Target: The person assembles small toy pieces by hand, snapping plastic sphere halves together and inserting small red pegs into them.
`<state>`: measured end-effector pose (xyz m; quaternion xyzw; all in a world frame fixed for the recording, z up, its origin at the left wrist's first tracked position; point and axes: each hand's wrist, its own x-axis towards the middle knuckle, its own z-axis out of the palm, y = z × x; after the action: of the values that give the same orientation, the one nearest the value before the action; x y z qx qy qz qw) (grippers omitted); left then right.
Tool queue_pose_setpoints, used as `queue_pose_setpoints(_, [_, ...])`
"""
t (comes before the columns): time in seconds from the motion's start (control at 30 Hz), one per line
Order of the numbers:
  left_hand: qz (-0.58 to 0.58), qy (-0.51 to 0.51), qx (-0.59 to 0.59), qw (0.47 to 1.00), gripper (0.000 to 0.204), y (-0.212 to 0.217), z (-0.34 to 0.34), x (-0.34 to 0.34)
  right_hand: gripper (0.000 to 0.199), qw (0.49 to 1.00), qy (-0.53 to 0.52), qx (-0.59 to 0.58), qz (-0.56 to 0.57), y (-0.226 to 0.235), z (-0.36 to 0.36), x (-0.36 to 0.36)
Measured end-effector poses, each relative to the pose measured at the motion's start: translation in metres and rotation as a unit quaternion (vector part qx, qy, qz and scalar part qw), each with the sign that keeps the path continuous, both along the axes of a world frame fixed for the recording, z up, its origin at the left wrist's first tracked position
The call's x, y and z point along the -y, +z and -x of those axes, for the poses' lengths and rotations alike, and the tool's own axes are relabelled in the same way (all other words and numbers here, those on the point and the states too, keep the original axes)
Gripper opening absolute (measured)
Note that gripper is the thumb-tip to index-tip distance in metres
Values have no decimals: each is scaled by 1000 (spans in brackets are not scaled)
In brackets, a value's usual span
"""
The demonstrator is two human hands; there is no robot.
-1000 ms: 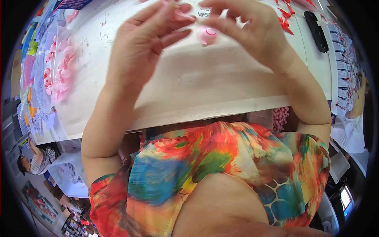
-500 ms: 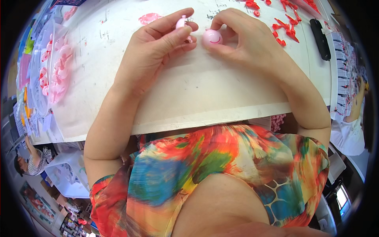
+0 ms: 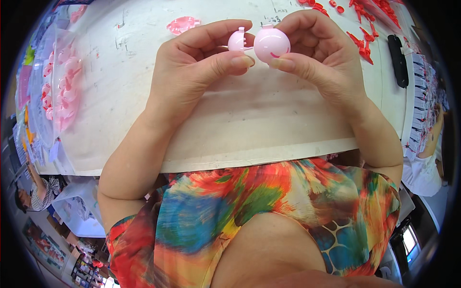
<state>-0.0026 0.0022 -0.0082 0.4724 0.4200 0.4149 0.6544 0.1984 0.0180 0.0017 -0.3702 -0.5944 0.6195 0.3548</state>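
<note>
Between the thumb and fingers of my left hand is a small pale pink half-round plastic piece, its pegged inner side turned to the right. My right hand pinches a larger, glossy pink plastic ball with a small tab on top and a dark pink curved line on its front. A thin pink stem shows in the narrow gap between the two pieces. Both hands are raised over the white table. Beyond my left fingers lies a flat pink plastic part.
A clear plastic container with several pink and red parts stands at the left. Red plastic pieces are scattered at the far right, beside a black elongated object. Rows of small grey pieces line the right edge. Other people sit at both sides.
My hands have come closer together, bringing the two pink pieces almost side by side. The left piece has turned so its pegged side shows, and the ball looks larger and nearer.
</note>
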Motion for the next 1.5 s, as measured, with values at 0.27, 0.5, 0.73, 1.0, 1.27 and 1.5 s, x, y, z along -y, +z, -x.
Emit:
queue_pose_setpoints(0.27, [-3,20,6,1000,39,-2,-4,3,33,999,24,-33,-11,-7,3,0])
queue_pose_setpoints(0.5, [-34,-13,-26,999,50,-5,-1,2,31,999,32,-15,-18,-8,0,0])
queue_pose_setpoints(0.73, [-7,-1,14,1000,40,0,-2,3,29,999,35,-30,-12,-7,1,2])
queue_pose_setpoints(1.0, [-36,-29,-19,999,51,-4,0,4,28,999,36,-2,10,-2,2,3])
queue_pose_setpoints(1.27, [3,4,-49,999,46,5,-2,2,27,1000,19,6,-2,-3,8,1])
queue_pose_setpoints(1.5, [49,64,-25,996,42,6,-20,12,12,945,-53,91,-309,-10,9,0])
